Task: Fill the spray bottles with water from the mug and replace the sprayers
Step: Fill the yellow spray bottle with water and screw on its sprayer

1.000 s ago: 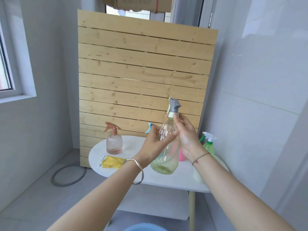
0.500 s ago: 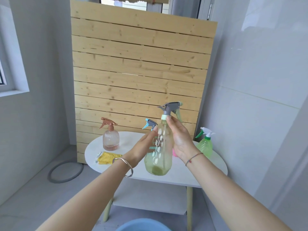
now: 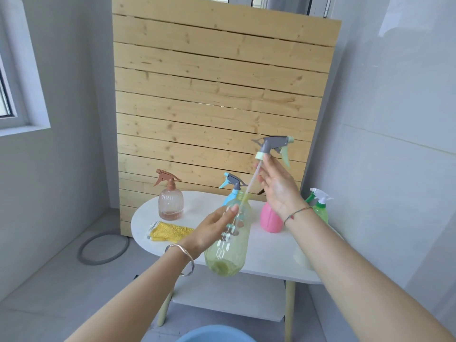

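Head view: left hand (image 3: 212,230) grips yellow-green bottle (image 3: 230,253) over table (image 3: 271,267) near edge; right hand (image 3: 278,191) pinches grey sprayer (image 3: 272,145) at 1 o'clock, its tube tip in the neck. Blue bottle (image 3: 232,185) crowds 12, pink bottle (image 3: 270,222) 2, brown bottle (image 3: 170,203) 10, cloth (image 3: 170,232) 9; wall (image 3: 394,119) close at 3.

Left hand (image 3: 214,231) low, gripping; right hand (image 3: 278,191) raised higher, pinching
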`<action>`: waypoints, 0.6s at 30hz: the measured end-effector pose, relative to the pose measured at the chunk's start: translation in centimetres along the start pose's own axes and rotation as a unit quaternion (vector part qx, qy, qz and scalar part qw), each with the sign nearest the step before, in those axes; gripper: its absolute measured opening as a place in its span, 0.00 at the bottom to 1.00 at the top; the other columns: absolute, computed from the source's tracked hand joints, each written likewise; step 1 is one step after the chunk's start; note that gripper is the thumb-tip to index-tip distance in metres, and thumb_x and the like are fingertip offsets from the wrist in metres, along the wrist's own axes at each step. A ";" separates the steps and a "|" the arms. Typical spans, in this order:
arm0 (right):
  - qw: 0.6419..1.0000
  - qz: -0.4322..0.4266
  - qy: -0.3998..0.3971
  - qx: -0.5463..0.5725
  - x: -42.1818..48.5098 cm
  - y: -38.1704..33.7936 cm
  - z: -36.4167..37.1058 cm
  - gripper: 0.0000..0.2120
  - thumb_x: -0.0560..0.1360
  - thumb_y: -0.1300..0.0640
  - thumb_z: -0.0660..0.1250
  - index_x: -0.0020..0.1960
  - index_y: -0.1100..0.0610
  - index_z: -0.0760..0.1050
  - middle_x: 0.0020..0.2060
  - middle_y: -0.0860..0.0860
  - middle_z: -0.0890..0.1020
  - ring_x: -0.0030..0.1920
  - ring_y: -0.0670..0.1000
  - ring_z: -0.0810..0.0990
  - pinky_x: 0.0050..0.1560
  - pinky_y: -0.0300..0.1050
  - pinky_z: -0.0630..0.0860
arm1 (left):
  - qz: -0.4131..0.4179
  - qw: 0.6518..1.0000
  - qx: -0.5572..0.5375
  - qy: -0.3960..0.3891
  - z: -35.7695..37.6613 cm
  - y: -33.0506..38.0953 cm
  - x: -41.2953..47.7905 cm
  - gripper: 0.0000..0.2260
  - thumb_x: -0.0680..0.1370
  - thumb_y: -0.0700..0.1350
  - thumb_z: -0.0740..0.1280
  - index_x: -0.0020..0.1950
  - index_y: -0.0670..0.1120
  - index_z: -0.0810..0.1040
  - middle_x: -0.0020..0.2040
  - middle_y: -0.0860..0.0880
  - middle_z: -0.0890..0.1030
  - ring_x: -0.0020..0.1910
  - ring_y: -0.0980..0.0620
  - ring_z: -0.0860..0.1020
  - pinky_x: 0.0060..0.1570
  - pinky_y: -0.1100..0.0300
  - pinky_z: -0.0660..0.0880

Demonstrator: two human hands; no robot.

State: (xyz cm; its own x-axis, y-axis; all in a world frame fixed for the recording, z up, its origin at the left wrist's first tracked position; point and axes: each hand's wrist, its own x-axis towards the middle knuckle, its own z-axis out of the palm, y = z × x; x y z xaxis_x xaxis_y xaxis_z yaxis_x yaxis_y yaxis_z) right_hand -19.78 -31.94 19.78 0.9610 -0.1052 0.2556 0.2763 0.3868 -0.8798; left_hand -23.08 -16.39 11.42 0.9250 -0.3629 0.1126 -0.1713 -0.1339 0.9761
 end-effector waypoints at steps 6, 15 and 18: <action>0.999 -0.011 0.000 0.040 4.2 -4.1 0.4 0.03 0.78 0.56 0.64 0.50 0.54 0.76 0.45 0.48 0.80 0.46 0.47 0.81 0.51 0.39 0.77 | -0.013 0.999 0.034 0.005 -0.3 -2.7 1.0 0.26 0.70 0.68 0.59 0.59 0.52 0.76 0.53 0.49 0.82 0.44 0.57 0.80 0.46 0.65 0.74; 0.997 0.009 -0.033 -0.075 7.7 -2.4 0.0 0.08 0.78 0.59 0.64 0.55 0.60 0.78 0.41 0.51 0.78 0.38 0.48 0.78 0.47 0.41 0.78 | -0.009 0.998 -0.009 0.062 -0.6 -5.4 2.7 0.25 0.72 0.67 0.60 0.58 0.50 0.76 0.50 0.49 0.82 0.44 0.57 0.80 0.46 0.63 0.74; 0.977 0.047 -0.038 -0.203 8.5 2.1 -1.6 0.15 0.78 0.57 0.65 0.62 0.63 0.76 0.36 0.51 0.76 0.34 0.48 0.74 0.40 0.38 0.77 | -0.001 0.993 -0.040 0.109 -0.9 -5.9 3.2 0.25 0.74 0.67 0.61 0.58 0.49 0.76 0.49 0.51 0.82 0.46 0.54 0.80 0.48 0.62 0.74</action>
State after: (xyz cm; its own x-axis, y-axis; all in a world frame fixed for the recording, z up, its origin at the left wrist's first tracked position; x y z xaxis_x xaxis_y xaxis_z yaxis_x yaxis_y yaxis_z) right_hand -11.04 -33.54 19.48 0.9832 -0.0134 0.1822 0.1821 -0.0054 -0.9833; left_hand -18.76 -15.92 6.15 0.9783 -0.1537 0.1389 -0.1492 -0.0575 0.9871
